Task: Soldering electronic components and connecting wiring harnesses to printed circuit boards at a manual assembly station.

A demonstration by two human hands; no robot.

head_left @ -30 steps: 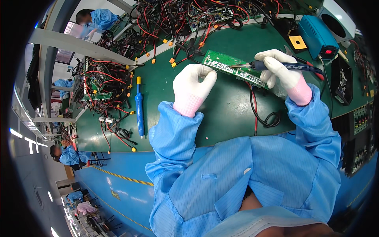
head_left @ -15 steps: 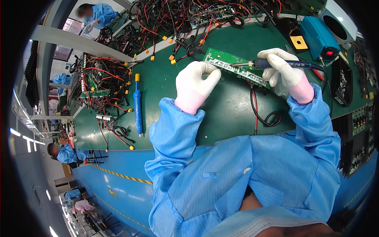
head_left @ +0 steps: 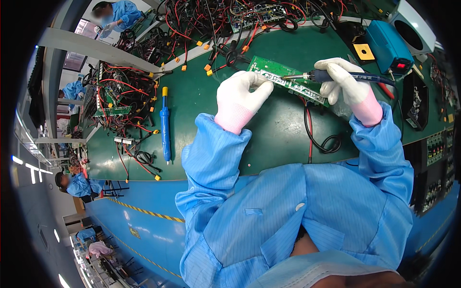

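A long green circuit board with pale metal strips lies slanted on the green bench in front of me. My right hand, white-gloved, grips a dark blue soldering iron, and its tip meets the board's strip near the middle. My left hand, also gloved, is closed in a pinch at the strip's left part, close to the iron's tip. A thin strand of solder wire curves up behind this hand; its end between the fingers is hidden. Red and black leads run from under the board toward me.
A blue solder sucker lies left of my left arm. Wired boards pile up at the left and along the back. To the right are a teal soldering station, a yellow sponge, a white fan unit and a black tray.
My left hand has shifted slightly right along the strip, toward the iron's tip. The iron and board are nearly where they were. The whole view has tilted a little.
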